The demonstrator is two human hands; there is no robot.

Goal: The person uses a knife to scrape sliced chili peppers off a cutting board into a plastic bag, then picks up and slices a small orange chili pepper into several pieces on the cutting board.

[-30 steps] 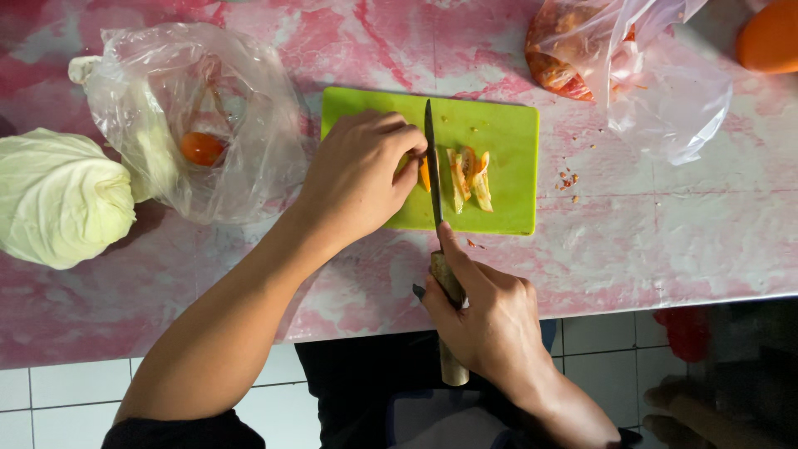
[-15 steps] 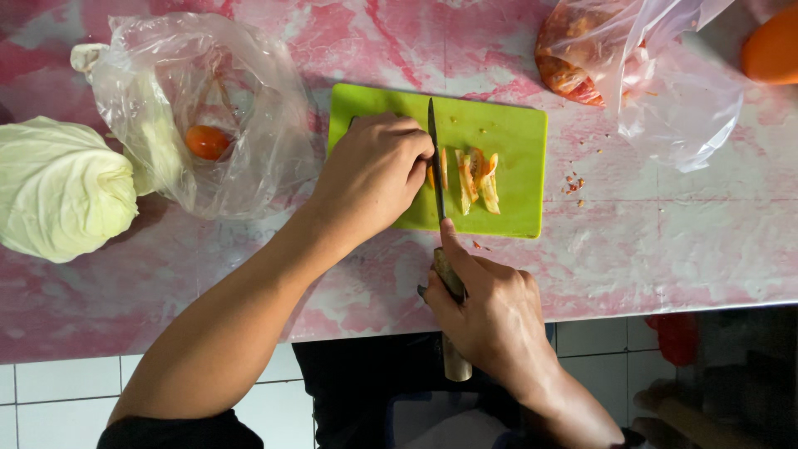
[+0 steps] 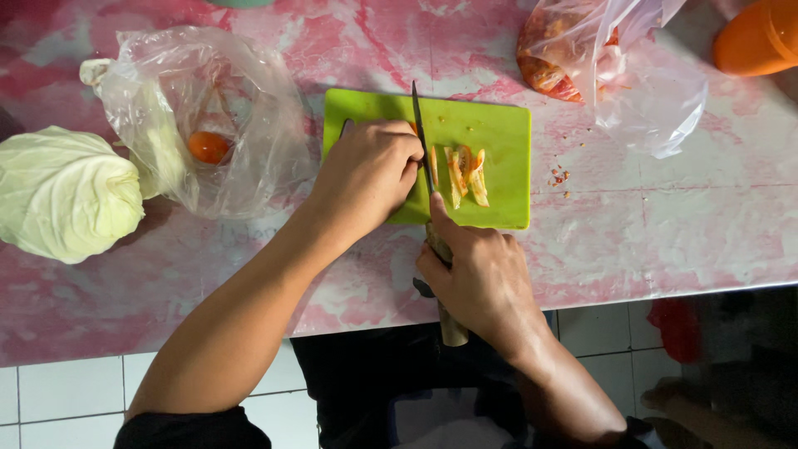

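We start with the surface (image 3: 665, 241), a pink marbled top whose near edge runs just under our right wrist, with white tile below it. On it at far left lies a pale green cabbage (image 3: 66, 193), and beside that a clear plastic bag (image 3: 249, 125) with a small orange-red fruit inside. A second clear bag (image 3: 615, 58) with reddish contents sits at the upper right, near an orange container (image 3: 761, 37) at the corner.

In the middle lies the green cutting board (image 3: 499, 133), its near edge close to the knuckles of both hands. Our left hand (image 3: 366, 175) rests on the board's left half, fingers curled down over a piece being cut; almost all of that piece is hidden beneath them. Our right hand (image 3: 482, 278) is clenched around the wooden handle of a knife (image 3: 420, 141), forefinger along the spine, blade upright and pressed just beside the left fingertips. To the blade's right lie the cut slices (image 3: 465, 176), thin orange-yellow strips.

We judge this to be mid-slicing: the next stroke calls for keeping the left fingertips tucked back from the blade. The board has bare room above and to the right of the slices; the surface to the right of the board is open save for a few red specks (image 3: 559, 177).
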